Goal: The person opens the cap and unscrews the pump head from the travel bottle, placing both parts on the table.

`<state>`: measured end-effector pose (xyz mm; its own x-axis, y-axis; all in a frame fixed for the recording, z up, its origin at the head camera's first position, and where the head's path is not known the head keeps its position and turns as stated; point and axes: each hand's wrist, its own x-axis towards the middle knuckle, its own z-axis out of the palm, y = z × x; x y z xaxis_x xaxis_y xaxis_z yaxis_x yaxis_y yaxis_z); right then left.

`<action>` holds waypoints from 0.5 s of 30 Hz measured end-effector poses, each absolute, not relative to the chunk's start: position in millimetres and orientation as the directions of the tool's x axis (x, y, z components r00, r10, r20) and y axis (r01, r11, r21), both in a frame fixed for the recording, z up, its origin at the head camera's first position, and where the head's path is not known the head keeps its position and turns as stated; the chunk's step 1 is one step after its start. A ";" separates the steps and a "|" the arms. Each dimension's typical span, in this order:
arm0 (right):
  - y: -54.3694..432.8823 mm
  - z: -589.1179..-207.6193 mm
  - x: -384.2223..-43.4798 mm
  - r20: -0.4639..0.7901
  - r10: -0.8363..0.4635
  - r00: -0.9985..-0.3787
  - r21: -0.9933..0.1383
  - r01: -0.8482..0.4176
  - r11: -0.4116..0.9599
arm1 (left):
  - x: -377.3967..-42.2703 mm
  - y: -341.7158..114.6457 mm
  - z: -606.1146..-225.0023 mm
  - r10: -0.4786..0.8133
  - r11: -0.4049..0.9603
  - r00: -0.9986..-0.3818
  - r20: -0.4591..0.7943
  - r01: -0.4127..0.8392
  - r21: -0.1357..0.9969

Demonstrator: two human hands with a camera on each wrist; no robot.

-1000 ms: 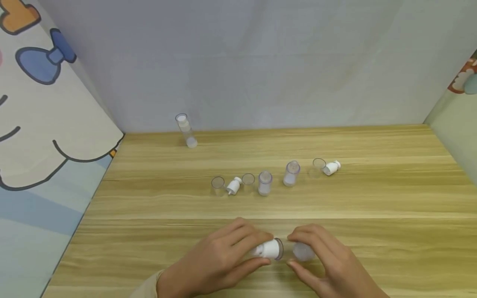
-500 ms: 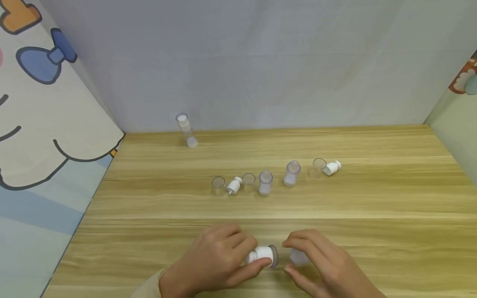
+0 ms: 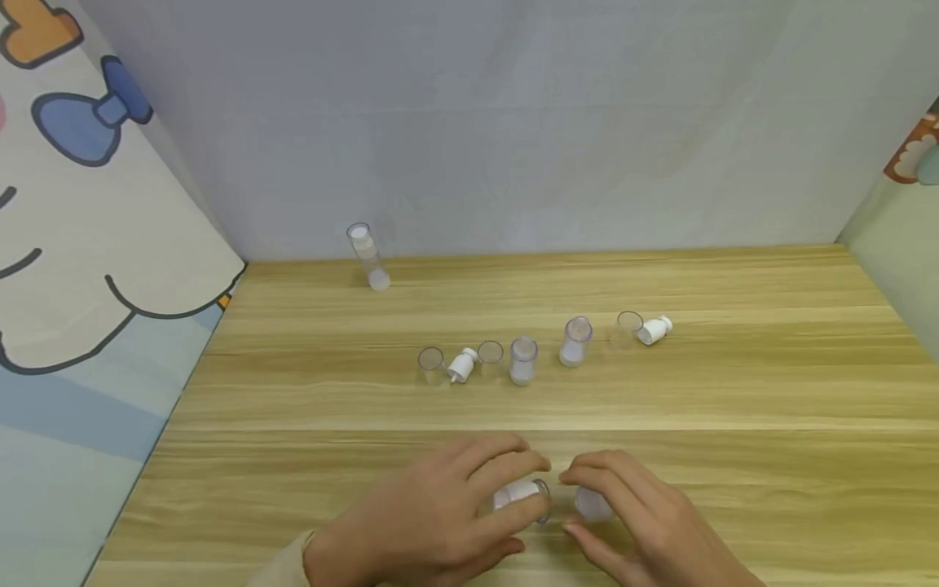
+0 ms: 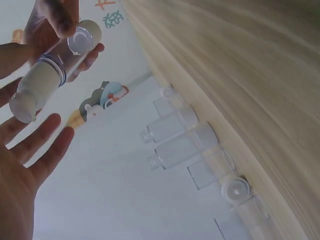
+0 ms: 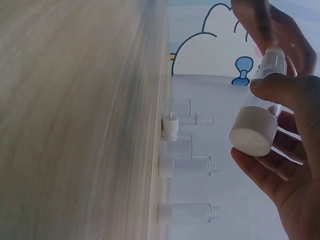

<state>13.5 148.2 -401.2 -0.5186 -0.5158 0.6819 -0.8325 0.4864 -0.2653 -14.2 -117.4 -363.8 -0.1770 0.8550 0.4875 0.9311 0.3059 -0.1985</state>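
Note:
A clear spray bottle with a white base and a white pump top (image 3: 517, 493) lies sideways between the hands in the head view. My right hand (image 3: 645, 522) grips its clear body near the white base (image 5: 254, 131), thumb on one side and fingers on the other. Around the pump top, my left hand (image 3: 447, 509) has its fingers spread and loosened. In the left wrist view, those fingers (image 4: 47, 145) stand apart from the pump top (image 4: 35, 92). Whether the left thumb touches it, I cannot tell.
Farther back stand two open clear bottles (image 3: 523, 363) (image 3: 575, 342), several clear caps (image 3: 431, 367) and two white pump tops (image 3: 462, 365) (image 3: 655, 329) lying down. One assembled bottle (image 3: 369, 257) stands at the back left, near the grey-white backdrop (image 3: 513, 147).
My left hand's fingers have gone from pinching the pump top to spreading loosely around it. The bottle has shifted slightly toward me; my right hand keeps its grip.

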 end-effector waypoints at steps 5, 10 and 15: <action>148.1 -401.2 13.5 0.690 -0.511 -0.513 -0.257 -0.834 0.489 | -10.3 -117.3 -364.7 0.895 0.258 -0.144 0.423 0.939 -0.228; 148.2 -401.7 13.4 0.697 -0.511 -0.504 -0.250 -0.838 0.485 | -12.6 -118.4 -366.1 0.888 0.245 -0.111 0.446 0.935 -0.255; 148.4 -401.9 13.8 0.695 -0.510 -0.507 -0.251 -0.836 0.489 | -14.4 -120.3 -366.2 0.878 0.261 -0.097 0.469 0.918 -0.298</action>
<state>13.8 148.4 -401.9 -0.5065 -0.5096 0.6955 -0.8358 0.4885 -0.2507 -14.4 -120.3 -366.2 -0.0974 0.8780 0.4686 0.9184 0.2607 -0.2975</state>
